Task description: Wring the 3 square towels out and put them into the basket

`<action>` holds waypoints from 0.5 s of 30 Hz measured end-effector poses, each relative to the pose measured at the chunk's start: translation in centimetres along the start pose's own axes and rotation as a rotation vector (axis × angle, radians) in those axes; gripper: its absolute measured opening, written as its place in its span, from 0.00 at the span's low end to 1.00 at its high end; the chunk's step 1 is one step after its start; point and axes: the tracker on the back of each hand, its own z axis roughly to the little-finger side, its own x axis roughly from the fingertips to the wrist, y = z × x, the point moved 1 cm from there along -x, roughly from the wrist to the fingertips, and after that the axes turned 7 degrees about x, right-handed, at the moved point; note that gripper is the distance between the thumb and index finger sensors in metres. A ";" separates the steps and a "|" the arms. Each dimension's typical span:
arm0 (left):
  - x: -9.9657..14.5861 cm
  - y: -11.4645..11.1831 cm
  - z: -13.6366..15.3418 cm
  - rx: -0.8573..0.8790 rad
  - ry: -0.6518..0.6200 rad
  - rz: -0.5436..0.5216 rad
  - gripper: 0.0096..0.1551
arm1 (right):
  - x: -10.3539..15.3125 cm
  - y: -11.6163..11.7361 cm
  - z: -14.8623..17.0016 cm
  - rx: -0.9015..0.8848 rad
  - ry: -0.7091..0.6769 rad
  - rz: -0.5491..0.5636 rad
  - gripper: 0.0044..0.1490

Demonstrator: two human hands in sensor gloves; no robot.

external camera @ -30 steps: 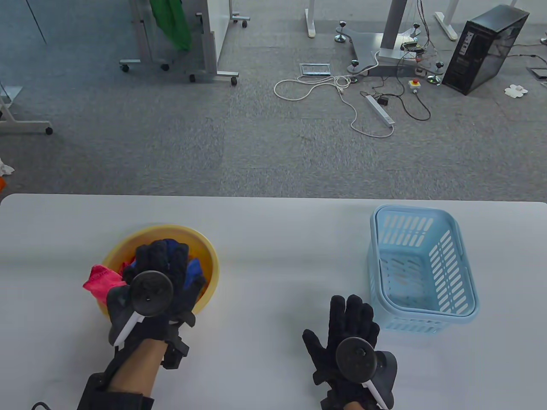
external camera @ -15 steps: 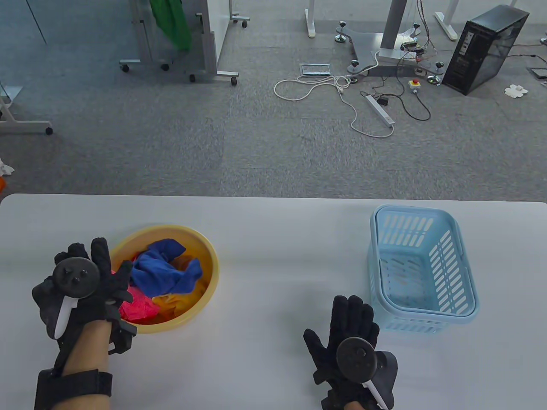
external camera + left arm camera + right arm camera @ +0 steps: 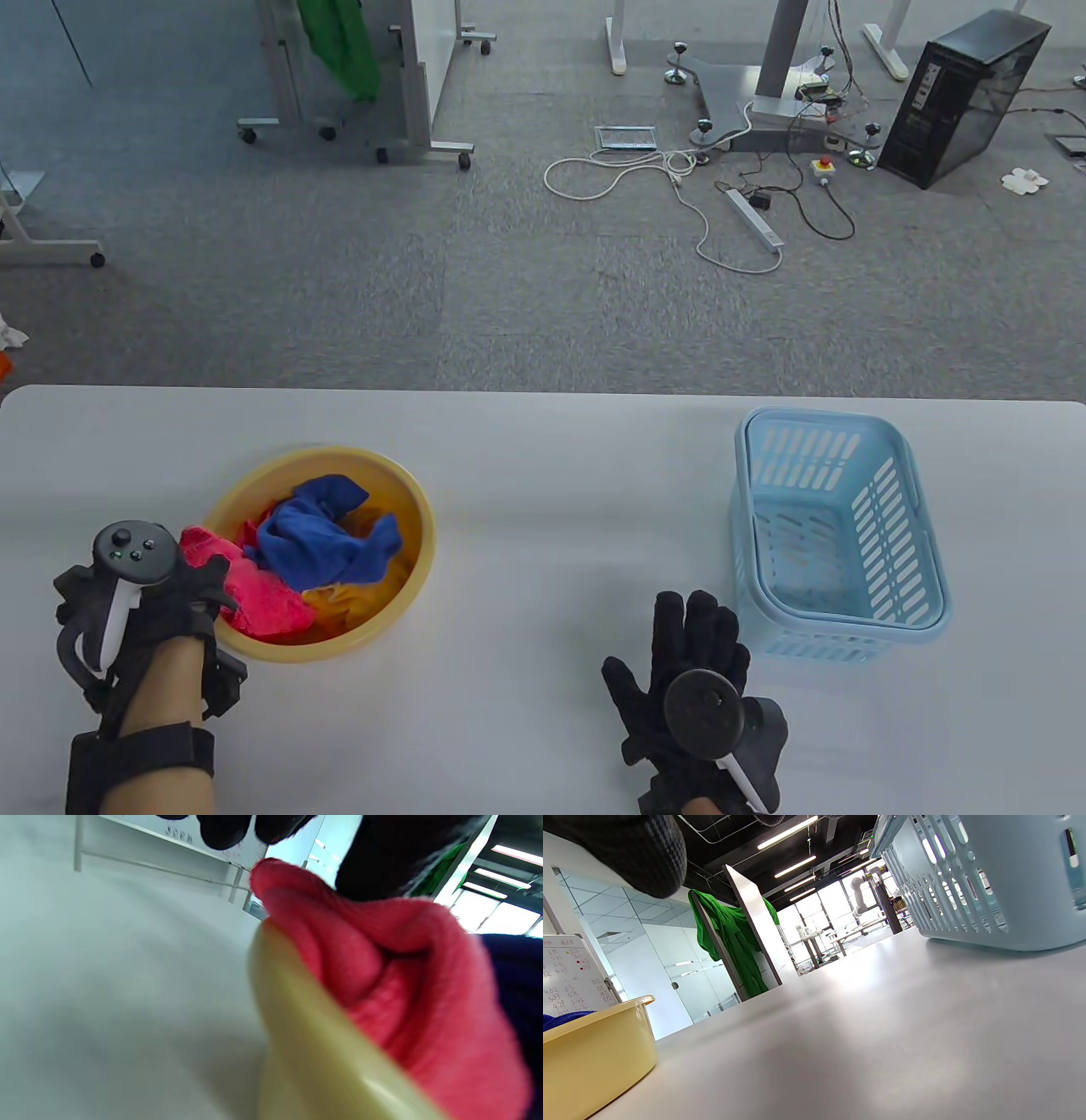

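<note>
While I watch from the table view, the white table (image 3: 543, 475) fills the lower half of my picture, with grey carpet and office gear beyond its far edge. On its right side stands the light blue slotted basket (image 3: 925, 543), upright, and I see no towel inside it. On the left side sits the round yellow basin (image 3: 420, 518), and all three towels lie in it. The blue towel (image 3: 327, 535) is bunched on top near the middle. The pink towel (image 3: 259, 594) lies at the basin's near-left side and drapes over the rim there. The orange towel (image 3: 348, 598) shows only as a patch under the other two, toward the near-right wall.

My left hand (image 3: 148, 603) is at the basin's near-left rim, with a tracker strapped to its back. Its fingers (image 3: 208, 581) touch the pink towel where it crosses the rim. From the left wrist view (image 3: 382, 853) a gloved finger presses down on the top fold of the pink cloth (image 3: 382, 963), right above the yellow rim (image 3: 314, 1035); whether the thumb closes under it to pinch I cannot tell.

My right hand (image 3: 691, 688) lies palm down on the table, fingers straight and spread a little, holding nothing. It rests just beside the basket's near-left corner, not touching it.
</note>
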 end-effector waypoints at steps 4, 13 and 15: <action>0.0 -0.3 0.3 0.000 0.014 -0.027 0.41 | 0.0 0.0 0.0 -0.003 -0.001 0.001 0.62; 0.7 0.2 -0.5 -0.009 -0.069 -0.133 0.24 | 0.0 -0.1 0.0 0.001 0.004 0.001 0.60; 0.9 0.6 -0.7 0.015 -0.068 -0.132 0.24 | 0.0 -0.2 0.0 -0.002 0.003 0.004 0.60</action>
